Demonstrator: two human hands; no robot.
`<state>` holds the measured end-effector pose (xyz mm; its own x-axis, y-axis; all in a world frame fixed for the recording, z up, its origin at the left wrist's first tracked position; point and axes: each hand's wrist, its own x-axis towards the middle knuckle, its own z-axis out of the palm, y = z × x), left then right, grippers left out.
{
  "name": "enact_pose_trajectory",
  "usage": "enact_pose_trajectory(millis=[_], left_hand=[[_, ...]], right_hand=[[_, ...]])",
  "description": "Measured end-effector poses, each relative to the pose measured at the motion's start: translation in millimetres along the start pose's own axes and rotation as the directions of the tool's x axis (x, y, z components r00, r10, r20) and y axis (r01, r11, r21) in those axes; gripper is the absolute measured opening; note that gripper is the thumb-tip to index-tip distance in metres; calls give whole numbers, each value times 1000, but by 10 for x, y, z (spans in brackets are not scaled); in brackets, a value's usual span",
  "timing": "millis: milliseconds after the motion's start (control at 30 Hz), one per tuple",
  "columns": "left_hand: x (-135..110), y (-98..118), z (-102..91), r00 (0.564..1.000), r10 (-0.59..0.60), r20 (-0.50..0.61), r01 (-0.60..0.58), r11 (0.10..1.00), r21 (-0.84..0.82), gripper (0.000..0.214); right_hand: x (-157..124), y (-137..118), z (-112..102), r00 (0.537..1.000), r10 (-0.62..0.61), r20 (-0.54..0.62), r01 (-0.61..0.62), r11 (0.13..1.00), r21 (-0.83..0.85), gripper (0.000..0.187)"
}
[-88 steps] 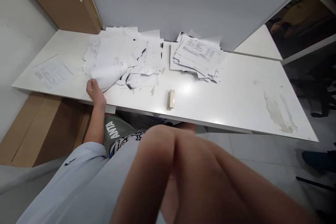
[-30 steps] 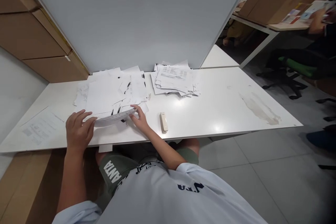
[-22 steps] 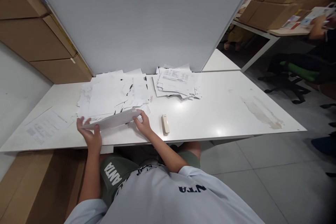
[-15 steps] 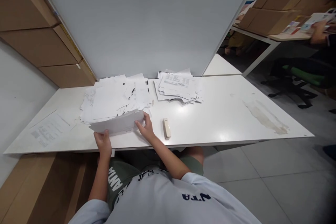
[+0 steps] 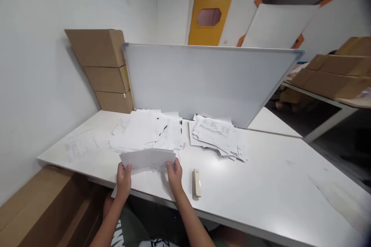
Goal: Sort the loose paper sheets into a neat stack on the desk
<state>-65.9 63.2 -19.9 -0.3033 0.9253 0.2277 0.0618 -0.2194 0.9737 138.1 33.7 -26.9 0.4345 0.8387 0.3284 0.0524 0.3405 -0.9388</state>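
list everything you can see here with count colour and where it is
held white paper sheaf: one, white, raised over the table's near edge
loose white paper pile: one, white with black marks, behind the sheaf
printed paper pile: one, white with grey print, right of the loose pile
single printed sheet: one, white, flat at the table's left end
beige stapler: one, beige, on the table, right of the right hand
white table: one, white, foreground
grey-framed whiteboard: one, white, upright behind the piles
stacked brown cardboard boxes: three, brown, by the left wall
yellow door: one, yellow, background
left hand: fingers grip the sheaf's lower left
right hand: fingers grip its lower right
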Motion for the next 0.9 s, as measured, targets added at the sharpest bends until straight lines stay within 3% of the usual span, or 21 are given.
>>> enact_pose_trajectory(millis=[400,733,900], left_hand=[[-103,63,-8,1000,-4,-2,4,999,-46,44],[-126,78,8,999,-16,29,18,996,-84,39],[-139,96,21,999,-27,34,29,997,-69,40]], right_hand=[[-120,9,-67,986,-20,-163,32,997,75,27],[-127,7,-78,989,8,-151,1,998,57,29],[-134,-7,-86,979,-43,-198,54,997,48,33]])
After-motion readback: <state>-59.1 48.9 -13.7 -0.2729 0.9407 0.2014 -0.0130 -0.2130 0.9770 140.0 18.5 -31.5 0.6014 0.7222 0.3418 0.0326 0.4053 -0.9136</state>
